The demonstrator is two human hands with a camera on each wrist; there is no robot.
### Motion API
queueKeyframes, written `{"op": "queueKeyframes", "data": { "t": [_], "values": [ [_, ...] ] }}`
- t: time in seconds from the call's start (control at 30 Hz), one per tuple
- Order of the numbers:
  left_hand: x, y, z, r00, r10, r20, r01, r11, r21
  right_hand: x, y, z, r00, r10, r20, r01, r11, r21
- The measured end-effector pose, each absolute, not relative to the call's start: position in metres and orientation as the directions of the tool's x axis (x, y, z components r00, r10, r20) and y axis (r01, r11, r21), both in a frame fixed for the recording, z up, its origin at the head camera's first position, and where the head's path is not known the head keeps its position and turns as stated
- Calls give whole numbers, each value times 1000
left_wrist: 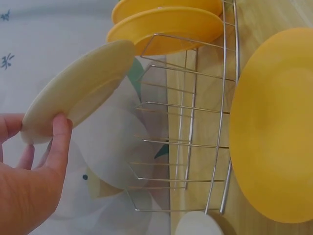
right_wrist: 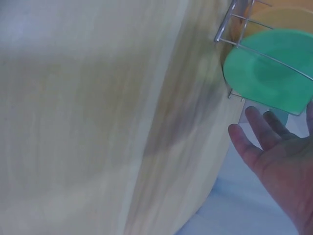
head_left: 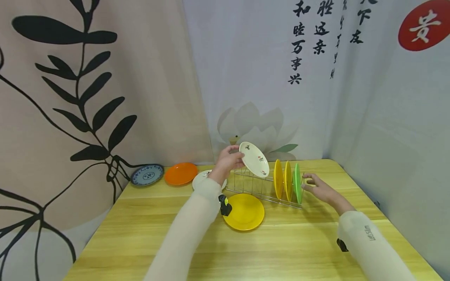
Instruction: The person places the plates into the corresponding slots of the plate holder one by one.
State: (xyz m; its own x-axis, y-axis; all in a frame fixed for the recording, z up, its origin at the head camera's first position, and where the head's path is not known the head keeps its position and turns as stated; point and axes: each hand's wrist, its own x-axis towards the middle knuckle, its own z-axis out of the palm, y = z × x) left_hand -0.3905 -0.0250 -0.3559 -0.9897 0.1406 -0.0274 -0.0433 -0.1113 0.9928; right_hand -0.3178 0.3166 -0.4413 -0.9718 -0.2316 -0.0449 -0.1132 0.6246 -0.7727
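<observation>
My left hand pinches the edge of a small white plate with a floral print, holding it tilted in the air above the left part of a wire dish rack. In the left wrist view, the thumb lies on one face of the plate. Two yellow plates and a green plate stand upright in the rack's right part. My right hand is at the rack's right end, beside the green plate, with its fingers spread and loosely bent in the right wrist view.
A yellow plate lies flat on the wooden table in front of the rack. To the left along the back lie a blue patterned plate, an orange plate and a white plate partly hidden by my left arm. Printed curtains hang behind.
</observation>
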Motion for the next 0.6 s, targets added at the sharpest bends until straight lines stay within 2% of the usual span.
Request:
{"op": "queueKeyframes", "data": {
  "t": [0.2,0.6],
  "values": [
    [-394,-18,-357,-990,131,-51,-66,-113,991,-317,314,-445,-977,-213,-8,-120,579,-807],
    [-399,-4,-365,-989,140,-42,-53,-77,996,-315,313,-448,-983,-183,-18,-81,520,-851]
  ]
}}
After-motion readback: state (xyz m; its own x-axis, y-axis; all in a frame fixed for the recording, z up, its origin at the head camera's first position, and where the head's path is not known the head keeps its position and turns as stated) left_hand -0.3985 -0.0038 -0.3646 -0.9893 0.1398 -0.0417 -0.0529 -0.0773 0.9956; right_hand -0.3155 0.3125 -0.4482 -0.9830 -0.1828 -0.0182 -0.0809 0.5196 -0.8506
